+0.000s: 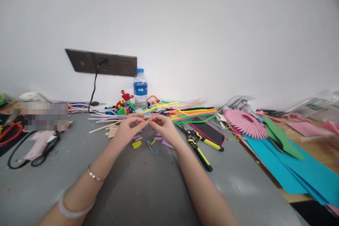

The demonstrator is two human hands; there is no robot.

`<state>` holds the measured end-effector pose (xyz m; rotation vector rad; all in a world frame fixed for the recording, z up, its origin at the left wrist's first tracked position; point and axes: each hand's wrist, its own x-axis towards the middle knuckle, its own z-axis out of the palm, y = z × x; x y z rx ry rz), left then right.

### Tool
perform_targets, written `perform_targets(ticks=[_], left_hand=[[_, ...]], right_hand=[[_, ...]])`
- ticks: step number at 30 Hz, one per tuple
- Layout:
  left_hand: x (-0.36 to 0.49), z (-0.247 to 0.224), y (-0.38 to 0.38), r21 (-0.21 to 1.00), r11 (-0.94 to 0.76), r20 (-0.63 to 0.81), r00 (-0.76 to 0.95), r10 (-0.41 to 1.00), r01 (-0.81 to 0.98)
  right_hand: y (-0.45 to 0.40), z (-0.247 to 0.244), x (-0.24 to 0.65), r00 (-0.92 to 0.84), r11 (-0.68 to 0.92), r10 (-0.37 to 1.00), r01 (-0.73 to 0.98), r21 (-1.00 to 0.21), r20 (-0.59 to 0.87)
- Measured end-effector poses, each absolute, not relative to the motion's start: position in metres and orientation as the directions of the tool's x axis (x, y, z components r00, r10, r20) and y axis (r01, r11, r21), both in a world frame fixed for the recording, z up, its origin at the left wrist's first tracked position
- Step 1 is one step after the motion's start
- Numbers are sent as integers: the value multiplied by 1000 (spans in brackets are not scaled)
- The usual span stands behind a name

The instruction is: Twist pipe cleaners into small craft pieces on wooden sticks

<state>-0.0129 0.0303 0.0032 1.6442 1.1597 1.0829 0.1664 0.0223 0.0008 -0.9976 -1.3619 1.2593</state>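
Observation:
My left hand (pixel 129 129) and my right hand (pixel 163 127) meet above the far middle of the table, fingertips pinched together. Between them shows a small yellow pipe cleaner piece (pixel 147 121), mostly hidden by the fingers. Beneath and around the hands lie folded yellow pipe cleaner pieces (pixel 137 144), several purple pieces (pixel 167 143) and a blue piece with curled ends (pixel 152 148). Long pipe cleaners (pixel 190 113) in many colours are heaped behind the hands. Black and yellow cutting pliers (pixel 196 144) rest to the right of my right hand.
A water bottle (pixel 140 93) stands by the wall, beside colourful pipe cleaner figures (pixel 124 105). Right of the pliers lies a phone (pixel 210 132); farther right are blue sheets (pixel 288 169) and a pink paper fan (pixel 245 123). A corded pink glue gun (pixel 38 144) and orange-handled scissors (pixel 12 132) lie left.

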Motion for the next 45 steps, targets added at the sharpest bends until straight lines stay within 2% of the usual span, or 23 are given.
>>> perform_targets(ticks=[3, 6, 15, 20, 26, 30, 36, 41, 45], left_hand=[[-12, 0, 30, 914, -259, 202, 203, 958, 314], [-11, -1, 30, 912, -276, 225, 192, 955, 304], [-7, -6, 30, 945, -261, 245, 103, 964, 194], [-3, -4, 28, 959, -242, 226, 116, 967, 149], [0, 0, 24, 948, -269, 258, 83, 963, 170], [-1, 0, 25, 957, -236, 224, 87, 971, 169], [-1, -2, 27, 974, -196, 183, 113, 977, 116], [-5, 1, 27, 964, -200, 165, 197, 967, 173], [-6, 6, 26, 959, -217, 169, 251, 953, 181]], right_hand=[[22, 0, 166, -172, 170, 971, 26, -985, 163], [22, 0, 165, -165, 184, 970, 30, -983, 176], [24, -4, 159, -152, 115, 980, -112, -987, 131], [23, -4, 158, -219, 45, 972, -193, -980, 88], [20, -2, 156, -202, 2, 977, -313, -950, 69], [20, -2, 157, -205, -48, 978, -341, -939, 25], [21, -1, 160, -228, -93, 973, -308, -947, -22], [18, 3, 166, -272, -71, 962, -222, -972, -8], [18, 6, 172, -348, -127, 936, -191, -973, -54]])
